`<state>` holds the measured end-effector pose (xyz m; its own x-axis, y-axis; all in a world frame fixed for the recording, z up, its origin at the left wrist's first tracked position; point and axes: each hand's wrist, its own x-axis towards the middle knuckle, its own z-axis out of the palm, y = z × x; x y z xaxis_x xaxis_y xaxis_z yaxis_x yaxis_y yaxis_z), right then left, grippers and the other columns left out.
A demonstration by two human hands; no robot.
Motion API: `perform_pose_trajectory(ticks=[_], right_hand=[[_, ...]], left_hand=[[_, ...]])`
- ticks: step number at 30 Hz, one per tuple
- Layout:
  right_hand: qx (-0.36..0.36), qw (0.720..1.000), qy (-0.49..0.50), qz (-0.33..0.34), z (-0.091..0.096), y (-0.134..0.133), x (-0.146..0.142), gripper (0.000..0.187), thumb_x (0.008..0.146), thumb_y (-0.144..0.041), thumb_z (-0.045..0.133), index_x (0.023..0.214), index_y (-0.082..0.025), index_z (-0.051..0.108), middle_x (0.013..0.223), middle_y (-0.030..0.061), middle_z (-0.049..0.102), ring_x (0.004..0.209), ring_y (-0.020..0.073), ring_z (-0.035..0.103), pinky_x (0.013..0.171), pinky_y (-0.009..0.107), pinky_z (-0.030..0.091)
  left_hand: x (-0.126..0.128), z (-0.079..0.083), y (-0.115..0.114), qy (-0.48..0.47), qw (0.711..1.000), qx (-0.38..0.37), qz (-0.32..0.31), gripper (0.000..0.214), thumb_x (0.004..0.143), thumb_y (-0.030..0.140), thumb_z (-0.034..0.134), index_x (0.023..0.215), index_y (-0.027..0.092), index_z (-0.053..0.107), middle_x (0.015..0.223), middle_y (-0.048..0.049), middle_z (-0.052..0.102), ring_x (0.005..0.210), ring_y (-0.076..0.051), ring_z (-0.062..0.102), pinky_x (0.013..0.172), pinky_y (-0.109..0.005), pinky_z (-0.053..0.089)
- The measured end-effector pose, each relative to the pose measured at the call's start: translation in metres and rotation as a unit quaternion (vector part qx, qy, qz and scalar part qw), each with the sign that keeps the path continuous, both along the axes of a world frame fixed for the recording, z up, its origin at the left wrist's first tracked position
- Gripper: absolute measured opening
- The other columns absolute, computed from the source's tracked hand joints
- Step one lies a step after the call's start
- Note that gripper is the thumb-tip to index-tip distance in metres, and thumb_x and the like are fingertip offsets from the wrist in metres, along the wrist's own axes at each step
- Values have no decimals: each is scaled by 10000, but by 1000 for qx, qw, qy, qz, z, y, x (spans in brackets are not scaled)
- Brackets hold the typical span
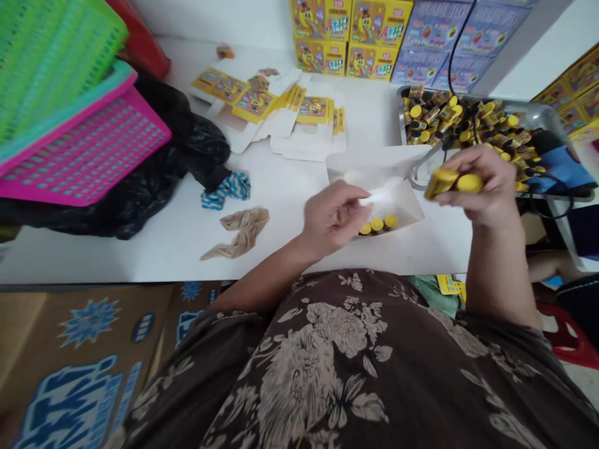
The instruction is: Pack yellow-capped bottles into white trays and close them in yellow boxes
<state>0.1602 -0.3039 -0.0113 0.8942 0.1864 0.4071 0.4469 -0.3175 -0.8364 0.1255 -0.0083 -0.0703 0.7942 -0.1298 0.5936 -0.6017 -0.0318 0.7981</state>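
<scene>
My right hand (482, 184) is closed round a small yellow-capped tube (453, 182), held above the table's right side. My left hand (334, 215) is curled against the near edge of a small white open box (402, 196), fingers bent and resting on its wall. Three yellow-capped tubes (377, 224) lie side by side inside that box. A metal tray (538, 112) full of several more such tubes stands just behind my right hand.
Flat yellow-printed cartons (281, 106) lie spread at the table's back. Stacked yellow and purple boxes (374, 37) line the wall. Pink and green baskets (70, 112) sit over a black bag (178, 149) at left. A crumpled beige cloth (241, 231) and a blue-white rag (227, 188) lie nearby.
</scene>
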Motion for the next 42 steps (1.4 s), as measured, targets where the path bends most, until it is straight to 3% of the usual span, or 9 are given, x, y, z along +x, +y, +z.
perform_pose_trajectory(ticks=[3, 5, 11, 17, 21, 25, 28, 35, 42], right_hand=[[-94, 991, 8, 96, 0, 35, -23, 344, 744, -429, 957, 985, -270, 770, 914, 9, 777, 771, 196, 696, 698, 350, 546], [-137, 985, 30, 101, -4, 50, -22, 306, 760, -381, 918, 994, -248, 774, 950, 14, 779, 831, 214, 704, 755, 359, 549], [-216, 964, 104, 115, -8, 39, -5, 319, 782, -312, 833, 1084, -244, 754, 903, 4, 730, 761, 204, 638, 693, 335, 494], [-378, 925, 6, 38, -4, 26, -6, 276, 753, -222, 783, 1027, -227, 755, 909, 51, 722, 837, 263, 658, 778, 395, 493], [-421, 907, -17, 1, 3, 23, -6, 213, 780, -303, 805, 978, -246, 750, 916, 60, 735, 894, 293, 681, 776, 400, 487], [-403, 915, 31, 18, -1, 25, -7, 217, 795, -311, 803, 987, -236, 731, 916, 35, 726, 777, 229, 644, 721, 365, 473], [-419, 906, 25, 44, -9, 27, -8, 204, 796, -232, 776, 992, -225, 718, 929, 41, 729, 810, 230, 643, 729, 354, 465], [-495, 863, -63, 72, -22, 25, 1, 133, 821, -148, 739, 927, -218, 699, 934, 98, 734, 1025, 329, 657, 843, 412, 451], [-488, 859, -68, 139, -24, 21, 2, 165, 806, -97, 714, 769, -229, 622, 832, 53, 690, 930, 265, 629, 806, 378, 421]], left_hand=[[7, 7, -23, 113, 980, 19, -164, 464, 930, 600, 841, 1182, 236, 705, 1068, -34, 758, 719, -112, 687, 558, -231, 540], [20, 6, -34, 212, 955, 12, -208, 411, 955, 574, 829, 1128, 239, 665, 954, -2, 748, 668, -117, 697, 554, -235, 570], [40, 14, -46, 374, 907, 97, -168, 109, 1045, 225, 696, 1076, 213, 593, 753, 52, 667, 600, -127, 710, 611, -250, 600], [51, 35, -54, 276, 885, 362, -95, 328, 933, 86, 709, 1252, 166, 703, 1088, -57, 770, 898, -190, 777, 839, -314, 607], [66, 43, -66, 160, 815, 546, -113, 387, 907, 175, 789, 1292, 150, 755, 1313, -134, 785, 1278, -312, 731, 1058, -360, 547], [76, 41, -77, 138, 735, 648, -144, 435, 904, 246, 810, 1331, 176, 769, 1300, -133, 805, 1293, -330, 723, 1048, -361, 539], [82, 34, -79, 152, 701, 675, -172, 401, 898, 301, 794, 1284, 192, 802, 1193, -125, 822, 1273, -337, 719, 1009, -360, 532], [83, 23, -82, 103, 708, 638, -287, 472, 837, 208, 656, 1275, 208, 831, 1135, -103, 818, 1109, -283, 703, 978, -373, 499], [87, 18, -82, 114, 683, 645, -323, 390, 811, 217, 611, 1096, 221, 876, 866, -75, 776, 942, -271, 665, 911, -388, 491]])
